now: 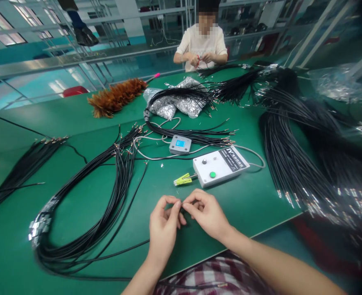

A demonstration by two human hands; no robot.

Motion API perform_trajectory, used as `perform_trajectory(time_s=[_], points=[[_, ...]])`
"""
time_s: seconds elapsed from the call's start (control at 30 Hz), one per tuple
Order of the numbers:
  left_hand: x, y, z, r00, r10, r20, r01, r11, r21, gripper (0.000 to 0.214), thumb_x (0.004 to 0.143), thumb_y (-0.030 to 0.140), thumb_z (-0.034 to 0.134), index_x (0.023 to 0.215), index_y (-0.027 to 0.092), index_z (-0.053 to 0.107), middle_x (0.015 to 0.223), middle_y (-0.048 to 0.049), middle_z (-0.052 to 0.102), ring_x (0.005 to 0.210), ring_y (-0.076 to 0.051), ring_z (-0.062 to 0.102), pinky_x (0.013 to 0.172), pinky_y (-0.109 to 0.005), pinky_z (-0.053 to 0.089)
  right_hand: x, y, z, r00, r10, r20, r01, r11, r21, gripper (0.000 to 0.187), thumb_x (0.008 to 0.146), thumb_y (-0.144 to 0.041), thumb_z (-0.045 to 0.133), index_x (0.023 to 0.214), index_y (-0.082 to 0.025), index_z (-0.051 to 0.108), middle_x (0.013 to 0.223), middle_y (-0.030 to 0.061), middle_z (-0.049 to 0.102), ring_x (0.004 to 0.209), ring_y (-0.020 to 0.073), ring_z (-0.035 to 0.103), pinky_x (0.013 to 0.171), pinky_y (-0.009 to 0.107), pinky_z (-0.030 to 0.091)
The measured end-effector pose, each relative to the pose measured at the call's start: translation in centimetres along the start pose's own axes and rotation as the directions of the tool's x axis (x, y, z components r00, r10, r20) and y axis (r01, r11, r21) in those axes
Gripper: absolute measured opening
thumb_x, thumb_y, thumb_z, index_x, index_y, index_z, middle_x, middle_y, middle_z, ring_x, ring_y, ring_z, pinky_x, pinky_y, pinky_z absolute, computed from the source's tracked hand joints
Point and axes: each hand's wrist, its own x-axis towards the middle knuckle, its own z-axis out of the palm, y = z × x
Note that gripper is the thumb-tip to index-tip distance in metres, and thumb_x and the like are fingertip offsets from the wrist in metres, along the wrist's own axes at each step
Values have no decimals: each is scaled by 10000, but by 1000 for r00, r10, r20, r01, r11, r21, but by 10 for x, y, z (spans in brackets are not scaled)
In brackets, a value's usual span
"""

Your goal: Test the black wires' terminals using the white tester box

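Note:
My left hand (163,229) and my right hand (206,214) meet fingertip to fingertip just above the green table (254,205), near its front edge. Both are pinched on something small and thin where they touch; I cannot make out what it is. A thin black cable (132,247) runs from under my left hand toward a looped bundle of black cables (85,213) on the left. Just beyond my hands sits a white test box (219,166) with a green button and a yellow-green clip (182,179) on its near end.
A small grey device with a blue screen (180,144) lies behind the box. Large heaps of black cables (294,139) cover the right side, another bundle (21,168) the left. Silver bags (181,100) and a feather duster (116,97) lie farther back. Another person (203,45) works opposite.

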Motion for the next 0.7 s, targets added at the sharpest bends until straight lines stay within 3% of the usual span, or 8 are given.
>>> perform_trajectory(time_s=[0.1,0.17,0.3,0.4,0.47,0.6,0.7], points=[[0,-1,-4,999,3,-49,-1,999,35,237,800,372,671,776,168,555,493,77,450,411,-61,395,407,-163,282,-1,-1,-9,986,-164,-1,160,960,-231,107,869,-226,611,803,-190,687,787,9,632,646,117,596,583,231,443],[2,-1,-5,998,-9,-57,11,1000,24,251,802,385,665,764,167,548,490,82,427,421,-55,363,416,-160,262,-2,-4,-16,956,-292,11,274,883,-381,112,905,-218,586,885,-196,694,855,28,667,711,133,616,662,251,454],[6,1,-7,999,-28,-34,29,1000,6,274,793,409,672,761,169,543,506,76,444,440,-61,374,434,-166,282,2,-11,-20,867,-461,189,460,599,-656,180,925,-297,601,1046,-183,671,985,58,699,767,158,628,712,293,405],[9,2,-9,999,-39,-7,39,999,17,306,765,437,688,736,173,535,497,74,445,429,-66,367,424,-173,271,10,-15,-19,800,-469,375,570,397,-719,186,962,-290,547,900,-187,689,815,19,706,709,153,611,657,306,336],[12,3,-12,999,-41,-2,41,999,31,321,750,448,692,722,173,529,478,78,429,418,-62,349,414,-170,245,16,-18,-22,767,-475,431,607,321,-727,248,982,-263,508,822,-192,685,746,1,695,665,145,588,636,315,304],[24,4,-19,999,-45,-31,46,999,28,327,730,446,694,714,173,514,437,97,386,392,-49,313,404,-156,200,33,-28,-35,780,-492,386,549,244,-800,186,966,-244,537,877,-183,689,876,28,726,810,182,592,691,324,295],[35,4,-21,998,-39,-44,39,999,9,327,712,432,705,702,172,508,448,100,384,382,-43,321,403,-152,208,52,-36,-39,809,-394,437,528,157,-835,93,922,-224,613,941,-178,692,1020,49,728,941,217,572,759,340,283]])
